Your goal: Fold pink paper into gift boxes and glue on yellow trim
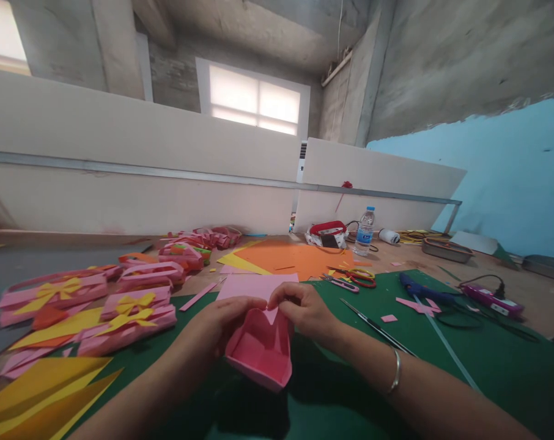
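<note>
Both of my hands hold a small pink paper box (260, 351) above the green cutting mat (350, 379). My left hand (224, 321) grips its left wall with the fingers curled. My right hand (304, 311) pinches the far upper edge of the box, a thin bangle on that wrist. A pink paper sheet (254, 286) lies flat just beyond the box.
Finished pink baskets with yellow bows (130, 311) lie at the left, yellow sheets (38, 391) in front of them. Orange paper (295, 256), red-handled scissors (362, 278), a blue glue gun (419, 288), a metal ruler (446, 345) and a water bottle (365, 231) lie beyond and to the right.
</note>
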Motion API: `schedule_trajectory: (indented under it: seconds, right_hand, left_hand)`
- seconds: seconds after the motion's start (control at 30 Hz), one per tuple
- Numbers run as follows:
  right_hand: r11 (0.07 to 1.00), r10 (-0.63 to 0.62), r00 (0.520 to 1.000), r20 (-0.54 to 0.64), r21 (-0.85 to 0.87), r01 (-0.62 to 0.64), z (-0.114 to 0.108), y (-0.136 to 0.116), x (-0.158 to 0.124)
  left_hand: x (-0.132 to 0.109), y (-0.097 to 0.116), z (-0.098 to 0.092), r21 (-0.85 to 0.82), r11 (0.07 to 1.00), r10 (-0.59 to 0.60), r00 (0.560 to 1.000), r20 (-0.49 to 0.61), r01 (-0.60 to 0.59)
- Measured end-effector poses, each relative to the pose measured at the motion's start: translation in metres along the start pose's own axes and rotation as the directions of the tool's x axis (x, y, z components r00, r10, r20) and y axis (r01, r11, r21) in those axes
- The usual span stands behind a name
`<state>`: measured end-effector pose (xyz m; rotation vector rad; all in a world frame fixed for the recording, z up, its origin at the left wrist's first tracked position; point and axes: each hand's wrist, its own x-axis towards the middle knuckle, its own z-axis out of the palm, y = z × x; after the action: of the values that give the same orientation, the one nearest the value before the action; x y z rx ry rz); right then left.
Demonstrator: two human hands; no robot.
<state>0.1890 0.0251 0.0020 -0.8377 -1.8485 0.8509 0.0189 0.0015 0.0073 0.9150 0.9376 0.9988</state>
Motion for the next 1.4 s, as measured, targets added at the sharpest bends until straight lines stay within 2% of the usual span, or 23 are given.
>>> schedule_trajectory:
  seconds: [0.13, 0.27, 0.37, 0.5, 0.6, 0.7, 0.83, 0.97, 1.13, 1.27, 1.4]
  right_hand:
    - [0.983, -0.09, 0.994, 0.07, -0.152, 0.1, -0.003, 0.0, -0.001]
    - [0.935, -0.222, 0.967, 0.122, -0.254, 0.247, -0.004, -0.002, -0.004]
    - [0.902, -0.305, 0.948, 0.092, -0.291, 0.318, -0.002, -0.005, -0.005]
    - [0.888, -0.358, 0.934, 0.011, -0.305, 0.344, 0.001, -0.006, -0.007]
    - [0.897, -0.35, 0.935, -0.053, -0.306, 0.319, 0.002, -0.008, -0.008]
    - [0.933, -0.28, 0.952, -0.124, -0.269, 0.239, 0.003, -0.01, -0.009]
    - [0.97, -0.198, 0.967, -0.163, -0.174, 0.17, 0.006, -0.011, -0.01]
    - [0.983, -0.183, 0.969, -0.166, -0.025, 0.181, 0.01, -0.008, -0.012]
    - [0.977, -0.208, 0.968, -0.142, 0.005, 0.211, 0.009, -0.004, -0.012]
    - [0.977, -0.211, 0.966, -0.149, -0.004, 0.213, 0.009, -0.002, -0.012]
    - [0.976, -0.198, 0.971, -0.133, 0.07, 0.208, 0.011, -0.003, -0.011]
  left_hand:
    - [0.001, -0.002, -0.002, 0.028, 0.999, 0.036, 0.999, -0.018, -0.036]
    - [0.002, -0.005, -0.004, 0.037, 0.996, 0.087, 0.996, -0.029, -0.085]
    - [0.003, -0.005, -0.004, 0.021, 0.993, 0.119, 0.992, -0.037, -0.119]
    - [0.002, -0.005, -0.004, 0.008, 0.99, 0.14, 0.99, -0.03, -0.14]
    - [0.001, -0.004, -0.003, 0.008, 0.986, 0.164, 0.986, -0.005, -0.164]
    - [-0.003, -0.003, 0.001, 0.026, 0.981, 0.194, 0.981, -0.003, -0.194]
    - [-0.008, -0.001, 0.007, 0.212, 0.934, 0.299, 0.954, -0.023, -0.287]
    - [-0.01, 0.001, 0.007, 0.361, 0.867, 0.383, 0.923, -0.038, -0.345]
    - [-0.007, 0.005, 0.001, 0.472, 0.83, 0.33, 0.944, 0.016, -0.298]
    - [-0.008, 0.007, 0.0, 0.477, 0.823, 0.302, 0.949, 0.091, -0.308]
    - [-0.011, 0.009, 0.002, 0.483, 0.827, 0.315, 0.949, 0.028, -0.289]
